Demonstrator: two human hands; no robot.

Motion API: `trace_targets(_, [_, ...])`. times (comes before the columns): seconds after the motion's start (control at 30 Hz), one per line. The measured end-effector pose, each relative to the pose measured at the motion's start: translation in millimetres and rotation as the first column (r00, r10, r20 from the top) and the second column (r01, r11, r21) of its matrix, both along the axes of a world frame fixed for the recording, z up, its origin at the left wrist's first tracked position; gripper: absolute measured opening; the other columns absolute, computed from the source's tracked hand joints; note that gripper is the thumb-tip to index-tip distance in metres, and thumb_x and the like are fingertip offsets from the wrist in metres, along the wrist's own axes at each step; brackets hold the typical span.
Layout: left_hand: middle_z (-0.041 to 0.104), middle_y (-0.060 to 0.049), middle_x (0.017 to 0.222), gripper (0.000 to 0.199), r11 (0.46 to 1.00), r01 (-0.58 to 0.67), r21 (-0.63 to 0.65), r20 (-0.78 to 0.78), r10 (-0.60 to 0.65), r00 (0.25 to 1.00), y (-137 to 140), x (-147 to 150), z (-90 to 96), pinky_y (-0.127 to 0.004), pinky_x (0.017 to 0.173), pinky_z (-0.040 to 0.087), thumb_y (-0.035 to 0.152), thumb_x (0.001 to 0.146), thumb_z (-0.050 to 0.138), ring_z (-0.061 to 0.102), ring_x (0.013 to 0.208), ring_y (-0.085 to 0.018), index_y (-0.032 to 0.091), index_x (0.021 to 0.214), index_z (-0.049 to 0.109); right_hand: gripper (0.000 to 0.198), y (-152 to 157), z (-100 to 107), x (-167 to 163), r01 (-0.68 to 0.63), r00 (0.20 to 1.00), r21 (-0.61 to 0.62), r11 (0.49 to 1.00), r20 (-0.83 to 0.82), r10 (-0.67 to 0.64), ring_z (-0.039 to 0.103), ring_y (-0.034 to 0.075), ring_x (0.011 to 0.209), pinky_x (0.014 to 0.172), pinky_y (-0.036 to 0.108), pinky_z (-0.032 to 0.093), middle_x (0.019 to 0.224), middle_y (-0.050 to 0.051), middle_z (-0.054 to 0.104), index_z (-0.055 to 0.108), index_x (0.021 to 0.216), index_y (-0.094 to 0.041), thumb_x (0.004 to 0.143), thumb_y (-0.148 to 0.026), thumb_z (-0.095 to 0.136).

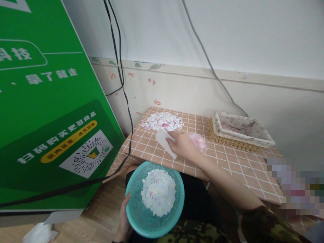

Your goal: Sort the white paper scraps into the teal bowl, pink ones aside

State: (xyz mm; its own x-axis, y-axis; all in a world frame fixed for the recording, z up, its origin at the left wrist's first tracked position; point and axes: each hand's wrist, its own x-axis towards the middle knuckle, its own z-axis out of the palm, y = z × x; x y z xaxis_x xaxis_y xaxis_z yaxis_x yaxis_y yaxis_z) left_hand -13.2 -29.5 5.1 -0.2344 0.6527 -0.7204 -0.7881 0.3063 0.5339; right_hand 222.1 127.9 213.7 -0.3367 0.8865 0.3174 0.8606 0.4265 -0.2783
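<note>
My left hand (124, 214) grips the rim of a round teal plastic colander (134, 212), held over my lap just below the table edge. Inside it lies a heap of small white paper scraps (159, 192) with a few pink bits. Over the table, my right hand (181, 144) is closed on a flat white card (165, 142), which slants toward the table's front edge. Just beyond the card a pile of white and pink paper scraps (164, 120) is spread on the cloth. A pink and clear plastic bag (197, 141) lies right beside my right hand, partly hidden by it.
A wicker basket (234, 143) with a patterned cloth lining stands at the table's right rear. The tablecloth (233, 165) is brown with a white grid. On the left rises a large green cabinet (50, 101), with a black cable (130, 135) hanging in front. A wall closes the back.
</note>
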Motion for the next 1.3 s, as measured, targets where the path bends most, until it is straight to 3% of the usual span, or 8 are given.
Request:
trace_targets(0.13, [0.074,-0.006,0.077,0.022,1.0,-0.01,0.019,-0.025,0.01,1.0,-0.2,2.0,2.1,-0.043,0.086,0.048,0.03,0.068,0.062,0.067,0.083,-0.028,0.017,0.082,0.073,0.025,-0.5,-26.1,-32.7,0.108,0.976,-0.096,0.989,-0.181,-0.124,0.063,0.022,0.078,0.063,0.03,0.041,0.085,0.01,0.069,0.061,0.099,-0.019,0.087,-0.029,0.042])
trace_targets(0.27, [0.074,-0.006,0.078,0.021,0.999,-0.046,0.025,-0.062,0.047,0.997,-0.6,1.8,0.2,-0.042,0.088,0.046,0.03,0.068,0.062,0.065,0.091,-0.029,0.018,0.081,0.073,0.024,-2.5,-44.5,-34.8,0.279,0.912,-0.218,0.935,-0.245,-0.329,0.063,0.023,0.079,0.062,0.03,0.042,0.086,0.011,0.069,0.06,0.097,-0.018,0.087,-0.03,0.042])
trace_targets(0.57, [0.074,-0.007,0.077,0.024,1.0,-0.01,0.019,-0.07,0.011,0.997,0.5,1.6,2.1,-0.045,0.088,0.046,0.03,0.067,0.062,0.065,0.09,-0.031,0.017,0.084,0.073,0.021,-18.6,-38.4,35.1,0.497,0.821,-0.107,0.861,-0.263,-0.507,0.063,0.024,0.072,0.059,0.03,0.042,0.08,0.013,0.069,0.065,0.084,-0.018,0.08,-0.03,0.048])
trace_targets(0.73, [0.074,-0.009,0.078,0.031,1.0,0.012,0.028,-0.083,-0.01,0.997,1.1,2.7,4.3,-0.047,0.087,0.046,0.031,0.067,0.061,0.065,0.092,-0.032,0.016,0.092,0.073,0.024,-14.3,-37.3,72.9,0.57,0.794,-0.043,0.821,-0.228,-0.564,0.063,0.025,0.073,0.063,0.032,0.043,0.078,0.012,0.069,0.065,0.086,-0.016,0.078,-0.031,0.047])
trace_targets(0.93, [0.074,-0.007,0.075,0.022,0.999,-0.008,0.045,-0.036,0.009,0.999,1.5,1.7,1.3,-0.045,0.085,0.048,0.03,0.066,0.063,0.067,0.082,-0.029,0.017,0.081,0.073,0.027,2.6,-25.8,62.3,0.473,0.859,-0.021,0.881,-0.214,-0.466,0.065,0.025,0.079,0.068,0.032,0.043,0.084,0.009,0.071,0.066,0.095,-0.019,0.081,-0.033,0.047])
trace_targets(1.1, [0.074,-0.006,0.073,0.021,0.999,-0.02,0.036,-0.025,0.021,0.999,-0.7,0.4,-0.1,-0.042,0.086,0.047,0.03,0.067,0.063,0.067,0.081,-0.027,0.017,0.08,0.073,0.031,22.8,-13.9,46.1,0.334,0.941,-0.01,0.942,-0.054,-0.335,0.064,0.025,0.082,0.071,0.031,0.042,0.089,0.012,0.071,0.066,0.102,-0.017,0.083,-0.03,0.046])
trace_targets(1.3, [0.074,-0.006,0.073,0.022,1.0,0.011,0.027,-0.011,-0.011,1.0,-0.1,0.6,3.0,-0.042,0.085,0.048,0.03,0.066,0.065,0.067,0.081,-0.027,0.016,0.081,0.073,0.029,36.6,-2.1,44.8,0.232,0.97,-0.02,0.973,0.08,-0.229,0.064,0.024,0.08,0.07,0.03,0.041,0.091,0.013,0.07,0.068,0.096,-0.014,0.083,-0.025,0.045])
